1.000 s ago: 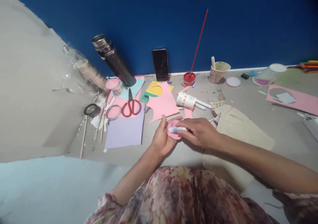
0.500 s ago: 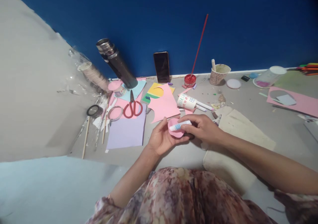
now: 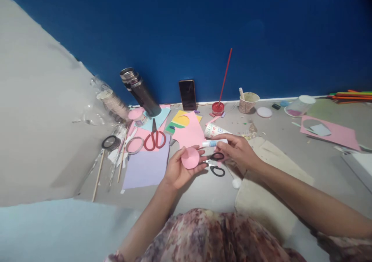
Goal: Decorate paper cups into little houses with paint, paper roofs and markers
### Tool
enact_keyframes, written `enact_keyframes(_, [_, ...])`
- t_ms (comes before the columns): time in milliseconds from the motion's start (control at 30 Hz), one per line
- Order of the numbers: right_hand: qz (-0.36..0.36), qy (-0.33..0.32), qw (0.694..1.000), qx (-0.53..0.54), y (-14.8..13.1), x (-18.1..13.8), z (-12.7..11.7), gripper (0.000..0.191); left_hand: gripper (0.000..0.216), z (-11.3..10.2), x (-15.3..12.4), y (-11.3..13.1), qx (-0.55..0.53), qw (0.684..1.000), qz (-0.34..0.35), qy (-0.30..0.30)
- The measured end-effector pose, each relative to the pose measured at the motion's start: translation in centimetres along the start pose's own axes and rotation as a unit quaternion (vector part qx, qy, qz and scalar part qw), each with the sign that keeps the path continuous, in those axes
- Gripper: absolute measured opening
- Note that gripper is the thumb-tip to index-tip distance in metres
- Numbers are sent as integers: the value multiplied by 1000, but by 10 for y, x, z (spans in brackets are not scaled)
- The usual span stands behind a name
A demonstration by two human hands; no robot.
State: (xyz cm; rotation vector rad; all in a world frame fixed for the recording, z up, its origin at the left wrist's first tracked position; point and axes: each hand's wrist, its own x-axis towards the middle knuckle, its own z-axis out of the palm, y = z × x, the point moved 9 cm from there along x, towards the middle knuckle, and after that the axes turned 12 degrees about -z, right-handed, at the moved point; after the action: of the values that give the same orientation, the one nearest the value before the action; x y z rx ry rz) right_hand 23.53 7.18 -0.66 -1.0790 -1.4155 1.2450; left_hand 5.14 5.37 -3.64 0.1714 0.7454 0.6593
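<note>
My left hand point(image 3: 177, 171) holds a small pink paper circle point(image 3: 190, 158) up on its fingertips, just above the grey floor. A little to its right, my right hand point(image 3: 238, 150) pinches a small white glue tube point(image 3: 214, 142) that points left toward the circle but is apart from it. Between and below the two hands lie small black-handled scissors point(image 3: 214, 166) on the floor. A little white cap or ball point(image 3: 236, 183) rests under my right wrist.
Red scissors point(image 3: 154, 138), tape rolls point(image 3: 134, 145) and a lilac sheet point(image 3: 146, 164) lie to the left, pink paper point(image 3: 188, 132) ahead. A dark flask point(image 3: 141, 92), phone point(image 3: 187, 94), red paint pot point(image 3: 217, 108) and paper cup point(image 3: 247, 102) stand along the blue wall. Beige cloth point(image 3: 277, 169) lies at right.
My right hand has drawn the glue tube off the pink circle to the right. My left hand has shifted the circle left, uncovering the black scissors. The camera tilted up.
</note>
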Motion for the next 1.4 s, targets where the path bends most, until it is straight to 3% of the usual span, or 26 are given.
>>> enact_keyframes(100, [32,-13,999,-13,19,3,5,39,40,-19,-13,26,-20,998,46,44])
enact_keyframes(233, [-84,-76,982,-150,15,5,27,21,46,-38,-29,59,-53,987,112,99])
enact_keyframes(300, [-131,-109,961,-219,14,3,38,20,49,-39,-32,68,-53,985,127,101])
enact_keyframes(467, [-155,-147,939,-269,16,-3,46,16,50,-33,-26,72,-40,989,123,68])
enact_keyframes(567, [-197,-113,916,-330,1,-4,37,24,46,-26,-21,70,-30,992,109,53])
enact_keyframes(667, [-225,7,882,-414,-21,3,5,36,41,-16,-17,73,-16,994,102,34])
enact_keyframes(733, [-206,53,859,-466,-28,12,-17,54,40,-11,-15,75,-10,995,97,26])
enact_keyframes(800, [-173,38,846,-503,-24,23,-30,76,41,-8,-12,78,-5,995,93,24])
enact_keyframes(900, [-108,39,843,-526,-11,31,-49,87,41,-7,-6,79,-8,996,88,25])
enact_keyframes(1200, [-55,33,849,-524,1,36,-49,79,44,-2,6,68,-33,997,68,30])
enact_keyframes(1400, [-68,13,850,-522,-3,39,-43,47,45,2,7,61,-46,995,63,64])
